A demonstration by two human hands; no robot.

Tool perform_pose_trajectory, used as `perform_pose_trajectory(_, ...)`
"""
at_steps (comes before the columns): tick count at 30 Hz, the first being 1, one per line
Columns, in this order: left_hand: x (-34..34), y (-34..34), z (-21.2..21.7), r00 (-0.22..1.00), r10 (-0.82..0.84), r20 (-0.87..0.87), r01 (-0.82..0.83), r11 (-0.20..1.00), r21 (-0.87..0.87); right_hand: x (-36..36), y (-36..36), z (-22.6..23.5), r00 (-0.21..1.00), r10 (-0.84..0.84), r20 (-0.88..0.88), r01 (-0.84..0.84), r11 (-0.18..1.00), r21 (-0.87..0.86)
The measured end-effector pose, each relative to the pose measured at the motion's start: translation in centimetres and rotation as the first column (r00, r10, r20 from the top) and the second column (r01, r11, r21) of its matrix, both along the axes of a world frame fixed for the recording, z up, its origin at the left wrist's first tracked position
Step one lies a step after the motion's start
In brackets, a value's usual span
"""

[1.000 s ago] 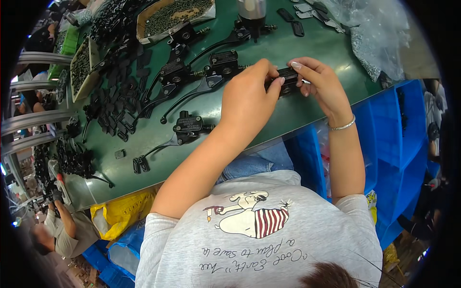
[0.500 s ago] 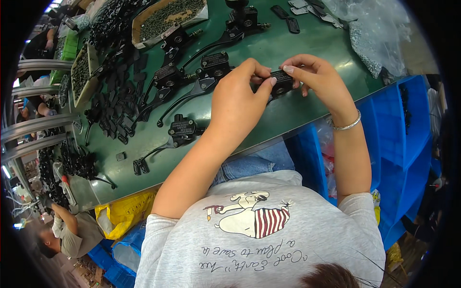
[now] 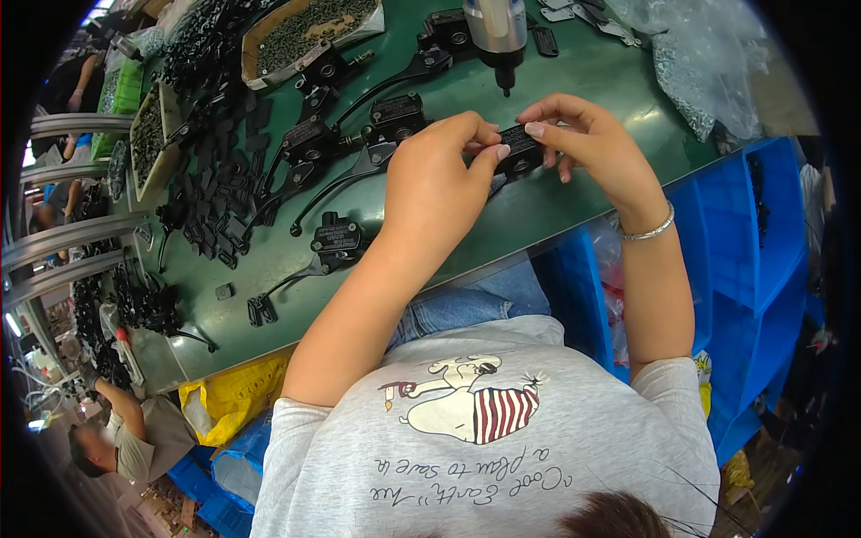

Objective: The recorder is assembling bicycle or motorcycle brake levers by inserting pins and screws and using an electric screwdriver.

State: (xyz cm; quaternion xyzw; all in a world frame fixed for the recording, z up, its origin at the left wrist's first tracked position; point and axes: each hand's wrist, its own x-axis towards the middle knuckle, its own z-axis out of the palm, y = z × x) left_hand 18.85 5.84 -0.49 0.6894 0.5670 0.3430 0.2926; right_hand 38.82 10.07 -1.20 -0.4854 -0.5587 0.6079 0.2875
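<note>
A black brake master cylinder (image 3: 520, 154) with a rectangular lidded reservoir is between my hands, over the near part of the green bench. My left hand (image 3: 439, 175) grips its left end, thumb and fingers closed at the lid's edge. My right hand (image 3: 587, 143) has thumb and forefinger pinched at the lid's far right corner, the other fingers curled along its right side. Whether a small screw sits in that pinch I cannot make out. Just beyond my hands a silver power screwdriver (image 3: 499, 31) hangs, its dark bit pointing down.
More brake master cylinders with levers (image 3: 336, 240) lie to the left. Beside them is a pile of small black parts (image 3: 211, 202). Trays of screws (image 3: 254, 76) stand farther back. A clear bag of screws (image 3: 682, 94) lies at right, above blue bins (image 3: 753, 242).
The power screwdriver has come down into view just beyond my hands. Both hands have shifted slightly left with the master cylinder, and more of its lid shows.
</note>
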Motion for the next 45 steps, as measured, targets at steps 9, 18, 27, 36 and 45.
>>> perform_pose_trajectory(9,0.0,-1.0,-1.8,0.988,-0.042,-0.152,0.094,0.929,0.357,0.6,0.6,-1.1,0.949,-0.045,-0.312,-0.047,0.958,-0.282)
perform_pose_trajectory(18,0.7,-1.6,-3.5,0.997,0.012,-0.072,0.020,0.901,0.433,0.3,1.5,-0.4,0.977,0.010,-0.212,-0.077,0.949,-0.307)
perform_pose_trajectory(27,1.2,-1.5,-4.4,0.992,0.017,0.122,-0.065,0.915,0.399,0.4,1.6,0.5,0.996,0.047,-0.079,-0.063,0.976,-0.211)
perform_pose_trajectory(36,0.7,-1.8,-4.8,0.998,-0.007,0.055,-0.019,0.891,0.453,-5.9,8.3,5.3,0.957,-0.144,-0.253,0.290,0.531,0.796)
perform_pose_trajectory(45,0.8,-1.6,-5.3,0.981,-0.030,0.194,-0.054,0.909,0.413,-6.8,10.3,4.6,0.959,0.068,-0.275,0.072,0.880,0.469)
